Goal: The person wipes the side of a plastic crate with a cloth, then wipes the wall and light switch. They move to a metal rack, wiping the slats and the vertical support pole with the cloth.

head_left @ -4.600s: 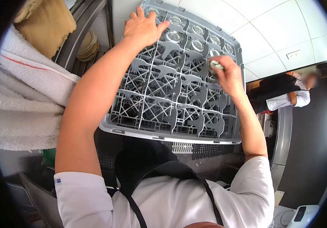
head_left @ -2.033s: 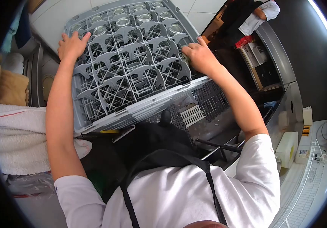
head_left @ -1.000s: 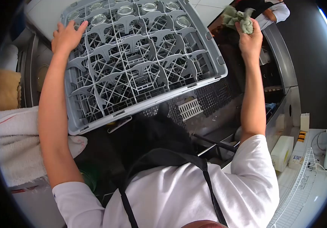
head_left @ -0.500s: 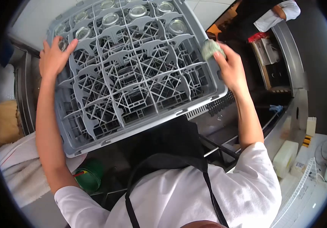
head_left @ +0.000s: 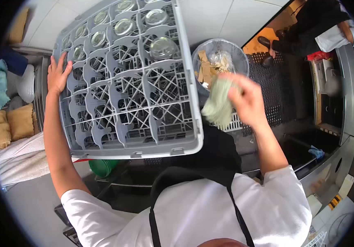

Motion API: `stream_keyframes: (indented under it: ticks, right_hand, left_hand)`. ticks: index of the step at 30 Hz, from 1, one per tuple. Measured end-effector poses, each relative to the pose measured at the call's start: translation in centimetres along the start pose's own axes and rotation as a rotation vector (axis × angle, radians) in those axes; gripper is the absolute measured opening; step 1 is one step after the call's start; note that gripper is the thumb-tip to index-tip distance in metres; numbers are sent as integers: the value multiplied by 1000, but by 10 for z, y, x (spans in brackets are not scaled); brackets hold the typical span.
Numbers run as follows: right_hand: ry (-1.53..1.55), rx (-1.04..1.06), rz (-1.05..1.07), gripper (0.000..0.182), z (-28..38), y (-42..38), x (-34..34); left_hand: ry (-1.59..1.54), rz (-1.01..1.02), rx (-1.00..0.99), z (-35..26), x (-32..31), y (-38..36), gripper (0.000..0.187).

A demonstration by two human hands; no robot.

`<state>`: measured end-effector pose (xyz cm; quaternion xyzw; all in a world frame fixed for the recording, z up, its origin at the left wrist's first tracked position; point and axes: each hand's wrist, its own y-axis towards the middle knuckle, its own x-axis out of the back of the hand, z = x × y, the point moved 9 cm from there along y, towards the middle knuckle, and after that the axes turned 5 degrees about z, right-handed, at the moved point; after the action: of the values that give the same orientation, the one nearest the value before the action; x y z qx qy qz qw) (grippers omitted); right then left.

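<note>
A grey glass rack [head_left: 131, 154] with square compartments is in front of me. Upturned glasses [head_left: 124, 27] stand in several of its far cells, while the nearer cells show bare lattice. My left hand [head_left: 59, 75] grips the rack's left rim, thumb on the inside. Clear of the right rim, my right hand [head_left: 245, 96] holds a pale green cloth [head_left: 219, 103] that hangs down from the fingers. The hand and cloth are slightly blurred.
A grey bin [head_left: 243, 55] with cardboard and plastic waste stands beyond the rack. At upper right is another person [head_left: 308, 29]. A green bucket [head_left: 103, 166] sits under the rack, and folded cloths [head_left: 20, 121] lie at left. A blue glove-like item [head_left: 317, 152] lies at right.
My right hand has come off the rack's right rim with the cloth, which now hangs loose. The rack has turned and shifted left in view, and the bin has come into sight.
</note>
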<state>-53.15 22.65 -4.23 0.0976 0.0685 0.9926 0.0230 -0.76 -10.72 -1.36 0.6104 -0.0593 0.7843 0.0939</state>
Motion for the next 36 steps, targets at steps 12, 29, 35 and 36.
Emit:
stream_keyframes:
  ticks: [12,29,35,36]
  right_hand:
    - [80,257,-98,25,-35,3,-61]
    - [391,307,-29,20,-81,41,-71]
    - [362,358,-63,11,-97,69,-71]
    - [327,318,-166,16,-104,109,-64]
  left_hand:
    - [-556,145,117,-82,20,-95,84]
    - [-419,-260,1239,-139,57,-325,82]
    - [-358,-181,1223,-140,38,-331,86]
    - [-371,-180,1233,-144,36,-335,86]
